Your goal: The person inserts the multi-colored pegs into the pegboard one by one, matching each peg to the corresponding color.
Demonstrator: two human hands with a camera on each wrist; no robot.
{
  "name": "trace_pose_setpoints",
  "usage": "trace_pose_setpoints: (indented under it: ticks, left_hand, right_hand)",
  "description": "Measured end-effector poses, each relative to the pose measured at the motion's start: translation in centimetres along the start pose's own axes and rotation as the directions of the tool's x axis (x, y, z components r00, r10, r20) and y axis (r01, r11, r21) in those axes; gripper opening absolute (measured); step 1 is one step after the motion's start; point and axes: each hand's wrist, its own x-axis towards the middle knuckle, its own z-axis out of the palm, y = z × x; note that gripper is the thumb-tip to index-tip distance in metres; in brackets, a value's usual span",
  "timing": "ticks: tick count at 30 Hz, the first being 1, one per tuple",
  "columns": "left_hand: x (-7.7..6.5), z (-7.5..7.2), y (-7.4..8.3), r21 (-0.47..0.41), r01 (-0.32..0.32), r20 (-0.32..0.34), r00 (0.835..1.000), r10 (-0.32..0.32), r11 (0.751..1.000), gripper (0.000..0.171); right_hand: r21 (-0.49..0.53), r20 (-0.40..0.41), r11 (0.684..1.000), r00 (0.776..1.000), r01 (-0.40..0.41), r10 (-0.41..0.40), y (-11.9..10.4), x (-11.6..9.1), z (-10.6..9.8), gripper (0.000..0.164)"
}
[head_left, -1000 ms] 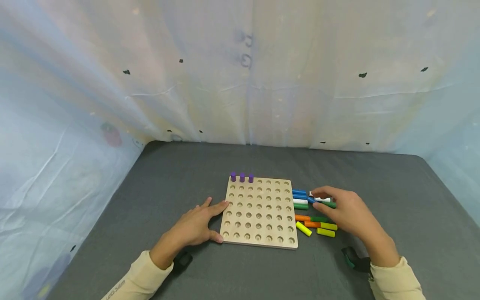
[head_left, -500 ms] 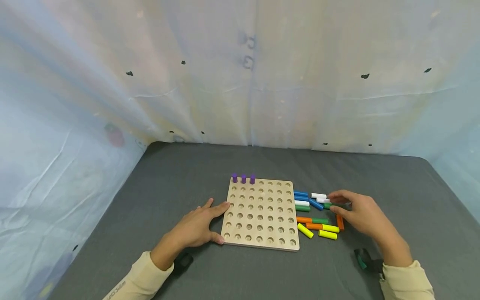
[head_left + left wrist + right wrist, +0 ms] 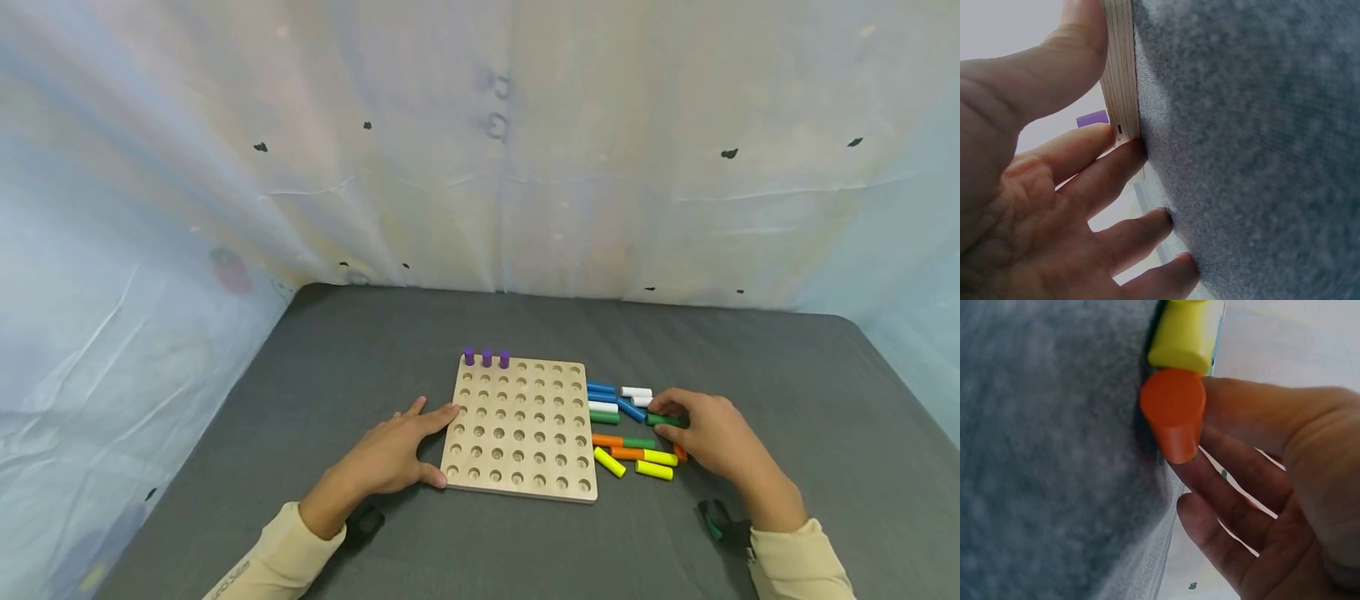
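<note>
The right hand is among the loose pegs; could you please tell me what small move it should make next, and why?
Perhaps the right hand should firmly pinch and lift the green peg: that peg lies between its thumb and fingers, the left hand touches the board, and many holes are unfilled.
</note>
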Motion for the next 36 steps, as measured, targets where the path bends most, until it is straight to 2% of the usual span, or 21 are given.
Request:
trace_pose_setpoints:
  ticks: [6,12,16,22,26,36]
  left_hand:
    - [-0.03,-0.05,-0.06,0.009,-0.003,-0.003,1.000,0.003,1.000,0.096]
    - [0.06,0.02,-0.13,0.013,-0.011,-0.010,1.000,0.012,1.000,0.096]
    - [0.13,0.13,-0.24,0.014,-0.013,-0.013,1.000,0.014,1.000,0.097]
    - [0.13,0.19,-0.24,0.007,-0.015,-0.013,1.000,0.015,1.000,0.096]
    - [0.10,0.22,-0.27,0.003,-0.018,-0.009,1.000,0.018,1.000,0.096]
    - [0.01,0.19,-0.23,0.008,-0.027,-0.022,0.999,0.027,1.000,0.096]
  right_hand:
    - [-0.010,-0.008,1.000,1.000,0.006,-0.006,-0.29,-0.02,-0.08,0.023]
    - [-0.018,-0.081,0.999,0.996,0.035,-0.037,-0.65,-0.35,-0.48,0.022]
    - [0.015,-0.127,0.998,0.990,0.061,-0.059,-0.86,-0.57,-0.70,0.025]
    - [0.046,-0.164,0.997,0.985,0.066,-0.058,-0.97,-0.68,-0.66,0.033]
    - [0.052,-0.185,0.995,0.980,0.085,-0.074,-0.95,-0.78,-0.58,0.032]
    - [0.062,-0.143,0.997,0.989,0.043,-0.033,-0.99,-0.79,-0.68,0.026]
